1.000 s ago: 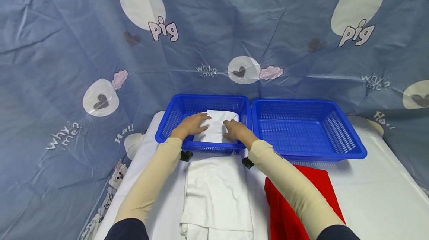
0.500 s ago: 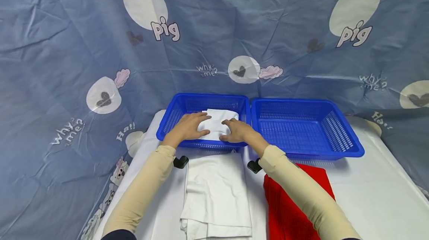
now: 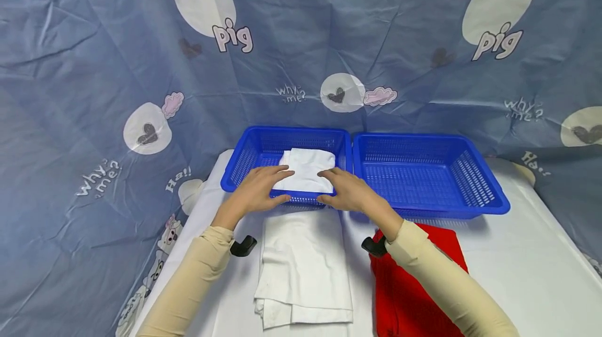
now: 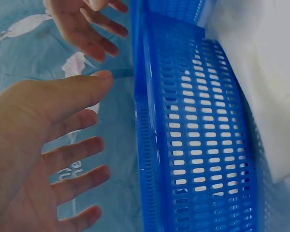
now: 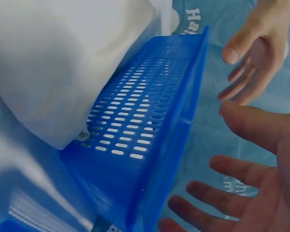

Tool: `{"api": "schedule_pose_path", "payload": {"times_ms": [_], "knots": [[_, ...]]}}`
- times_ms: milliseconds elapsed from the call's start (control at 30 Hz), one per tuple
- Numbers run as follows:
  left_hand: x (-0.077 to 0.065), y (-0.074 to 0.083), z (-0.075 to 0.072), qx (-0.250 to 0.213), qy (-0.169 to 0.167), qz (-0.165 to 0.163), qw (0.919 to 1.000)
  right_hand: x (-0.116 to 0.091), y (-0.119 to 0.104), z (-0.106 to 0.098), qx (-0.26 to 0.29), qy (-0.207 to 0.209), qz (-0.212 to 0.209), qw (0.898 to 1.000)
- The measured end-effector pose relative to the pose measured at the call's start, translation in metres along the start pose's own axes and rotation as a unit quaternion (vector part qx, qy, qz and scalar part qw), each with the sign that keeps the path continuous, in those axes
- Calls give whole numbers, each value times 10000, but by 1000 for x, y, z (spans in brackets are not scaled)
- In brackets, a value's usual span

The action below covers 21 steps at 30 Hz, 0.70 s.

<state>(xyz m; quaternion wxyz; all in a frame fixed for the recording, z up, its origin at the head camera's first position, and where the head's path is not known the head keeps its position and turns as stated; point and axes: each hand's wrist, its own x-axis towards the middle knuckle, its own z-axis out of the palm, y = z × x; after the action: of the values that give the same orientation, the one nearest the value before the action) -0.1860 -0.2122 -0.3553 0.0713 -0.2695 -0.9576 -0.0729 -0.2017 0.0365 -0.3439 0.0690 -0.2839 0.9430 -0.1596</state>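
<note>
A folded white cloth (image 3: 308,170) lies inside the left blue basket (image 3: 301,131). My left hand (image 3: 258,189) hovers over the basket's front left part, fingers spread and holding nothing. Opposite it, my right hand (image 3: 347,190) hangs over the front right part, also with loose fingers and nothing in them. Both wrist views show the hands beside the basket's slotted wall, apart from it. A larger folded white cloth (image 3: 304,269) lies on the table in front of this basket, between my forearms.
To the right stands a second blue basket (image 3: 409,170) with nothing in it. A folded red cloth (image 3: 414,285) lies partly under my right forearm. A blue printed curtain (image 3: 301,39) hangs behind the baskets, and a white sheet (image 3: 517,253) covers the table.
Both hands have lifted off the white cloth in the left basket and drawn back toward me, moving slightly apart. The cloth stays in the basket.
</note>
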Motion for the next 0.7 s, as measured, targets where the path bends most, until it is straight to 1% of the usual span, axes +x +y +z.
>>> {"api": "schedule_pose_path", "payload": {"times_ms": [100, 233, 333, 500, 700], "knots": [[-11, 5, 0, -36, 142, -4, 9999, -13, 1, 0, 15, 109, -105, 9999], [-26, 9, 0, -226, 212, -62, 9995, -29, 4, 2, 107, 296, -206, 9993], [-36, 10, 3, -364, 247, -76, 9990, -40, 5, 5, 143, 363, -232, 9990], [-52, 12, 14, -444, 382, -51, 9983, -56, 4, 15, 177, 464, -382, 9980], [-73, 20, 30, -663, 262, -193, 9973, -68, 3, 33, 262, 342, -436, 9981]]}}
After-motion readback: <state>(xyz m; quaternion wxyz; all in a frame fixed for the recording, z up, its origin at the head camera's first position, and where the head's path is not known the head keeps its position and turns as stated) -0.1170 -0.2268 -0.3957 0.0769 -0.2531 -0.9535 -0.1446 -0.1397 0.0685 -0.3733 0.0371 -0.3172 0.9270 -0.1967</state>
